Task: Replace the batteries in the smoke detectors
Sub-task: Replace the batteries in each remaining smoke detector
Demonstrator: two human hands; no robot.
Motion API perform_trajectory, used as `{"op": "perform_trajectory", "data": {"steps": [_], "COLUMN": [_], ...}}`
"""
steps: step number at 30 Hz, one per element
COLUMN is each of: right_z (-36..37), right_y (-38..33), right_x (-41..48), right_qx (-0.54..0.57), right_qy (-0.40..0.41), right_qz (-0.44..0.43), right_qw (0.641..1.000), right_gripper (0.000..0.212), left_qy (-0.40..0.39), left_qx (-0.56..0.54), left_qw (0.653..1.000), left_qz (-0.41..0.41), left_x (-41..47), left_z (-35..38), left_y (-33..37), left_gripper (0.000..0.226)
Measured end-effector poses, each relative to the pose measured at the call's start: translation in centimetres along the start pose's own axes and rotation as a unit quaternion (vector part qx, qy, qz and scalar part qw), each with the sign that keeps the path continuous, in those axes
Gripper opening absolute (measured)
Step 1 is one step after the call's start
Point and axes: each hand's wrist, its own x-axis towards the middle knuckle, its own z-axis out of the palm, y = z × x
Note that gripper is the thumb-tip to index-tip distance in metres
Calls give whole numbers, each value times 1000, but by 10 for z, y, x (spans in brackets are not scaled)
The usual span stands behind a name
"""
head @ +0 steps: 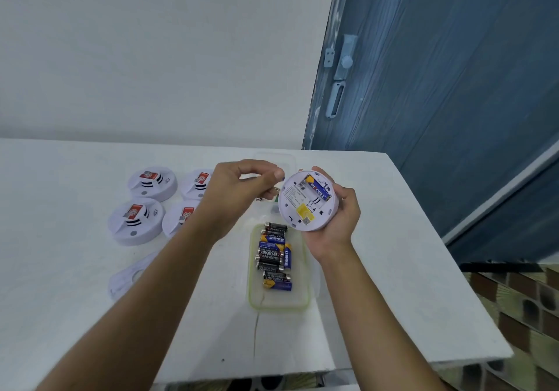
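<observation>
We see the right hand [332, 218] cupping a round white plastic smoke detector [298, 209] above the matte surface [378, 239], back up, with a blue-and-yellow cylindrical battery [317, 190] in its recess. The left hand [242, 184] hovers just beside it with fingers curled; we cannot tell whether it pinches anything. Below lies a translucent rectangular tray [279, 304] of loose batteries [272, 254].

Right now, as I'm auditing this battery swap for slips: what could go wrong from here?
The detector is tilted in the right hand with its bay open, so the seated battery might drop out. The tray mixes battery brands, so a spent cell could go back in.
</observation>
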Motion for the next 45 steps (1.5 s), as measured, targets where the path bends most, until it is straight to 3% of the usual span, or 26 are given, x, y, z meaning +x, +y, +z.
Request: {"op": "perform_trajectory", "data": {"steps": [5,10,20,35,40,45], "right_z": [8,13,15,23,23,21], "right_y": [1,1,0,12,13,13], "right_x": [-3,-6,-9,-8,-8,-9], "right_qx": [-33,-42,-15,-40,-54,-60], "right_qy": [-5,-23,-80,-54,-46,-42], "right_qz": [-6,-42,-82,-87,-82,-72], "right_qw": [999,998,993,994,994,995], "right_gripper": [36,40,41,37,36,37], "left_qy": [-45,-56,-105,10,15,2], "left_qx": [-80,-79,-74,159,142,31], "left_qw": [996,995,990,978,984,1000], "left_qz": [-14,7,60,133,106,4], "left_x": [-10,-18,-29,-27,-22,-21], "left_z": [4,4,9,30,30,27], "left_y": [-3,-6,-2,-17,-16,-14], "left_gripper": [31,16,27,22,26,24]}}
